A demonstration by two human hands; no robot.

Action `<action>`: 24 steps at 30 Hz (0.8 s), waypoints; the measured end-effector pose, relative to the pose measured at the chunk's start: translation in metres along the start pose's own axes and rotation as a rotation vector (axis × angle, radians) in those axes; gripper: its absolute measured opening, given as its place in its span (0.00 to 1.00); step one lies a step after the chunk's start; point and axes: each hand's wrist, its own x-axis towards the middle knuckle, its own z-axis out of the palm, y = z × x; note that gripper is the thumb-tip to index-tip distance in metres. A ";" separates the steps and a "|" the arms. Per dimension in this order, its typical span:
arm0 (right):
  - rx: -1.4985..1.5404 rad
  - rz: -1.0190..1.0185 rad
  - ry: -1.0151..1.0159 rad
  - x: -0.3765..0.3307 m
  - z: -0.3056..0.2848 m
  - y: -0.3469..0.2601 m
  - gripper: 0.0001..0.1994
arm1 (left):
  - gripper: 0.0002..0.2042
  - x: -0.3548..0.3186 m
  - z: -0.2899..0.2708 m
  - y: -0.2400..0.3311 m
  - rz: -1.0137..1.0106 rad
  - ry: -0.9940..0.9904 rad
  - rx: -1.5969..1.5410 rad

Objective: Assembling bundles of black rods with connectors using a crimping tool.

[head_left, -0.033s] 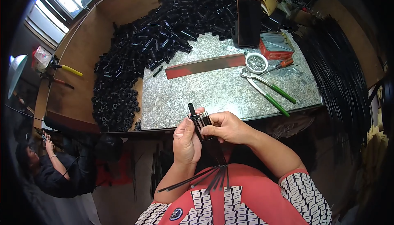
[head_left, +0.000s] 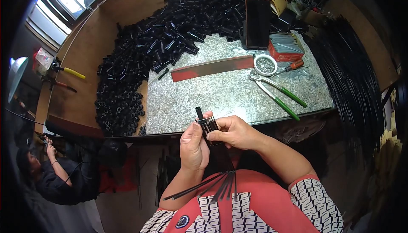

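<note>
Between my two hands, just off the bench's front edge, is what looks like an umbrella frame [head_left: 207, 124]: thin black and shiny ribs packed round a black tube [head_left: 199, 112] that sticks up at the top. My left hand [head_left: 194, 147] is closed on its left side, with the thumb along the tube. On the right side, my right hand [head_left: 237, 133] pinches the ribs between thumb and fingers. Lower down, several black rod ends [head_left: 229, 185] fan out over my red apron. My palms hide part of the frame's middle.
A heap of black tubular parts [head_left: 170, 29] covers the bench's back and left. On the speckled top [head_left: 191, 99] lie a flat metal bar [head_left: 212, 68], green-handled pincers [head_left: 278, 93], a white cup [head_left: 265, 65] and a screwdriver [head_left: 293, 66]. Long black rods [head_left: 348, 71] are stacked right; a person [head_left: 63, 169] sits left.
The black tube's top has tilted very slightly to the right, and the ribs between my hands have turned a little. Both hands keep nearly the same place.
</note>
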 end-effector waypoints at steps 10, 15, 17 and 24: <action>0.025 0.051 -0.058 0.004 -0.005 0.002 0.12 | 0.16 -0.001 0.003 0.003 -0.009 0.051 -0.021; 0.039 0.053 -0.056 0.003 -0.007 0.005 0.14 | 0.17 -0.003 0.004 -0.003 0.005 0.027 -0.008; 0.037 0.056 -0.052 0.003 -0.008 0.005 0.16 | 0.19 -0.004 0.012 -0.006 0.007 0.045 0.032; 0.004 0.062 0.031 0.001 0.000 -0.002 0.12 | 0.18 -0.005 0.018 -0.008 0.044 0.117 0.042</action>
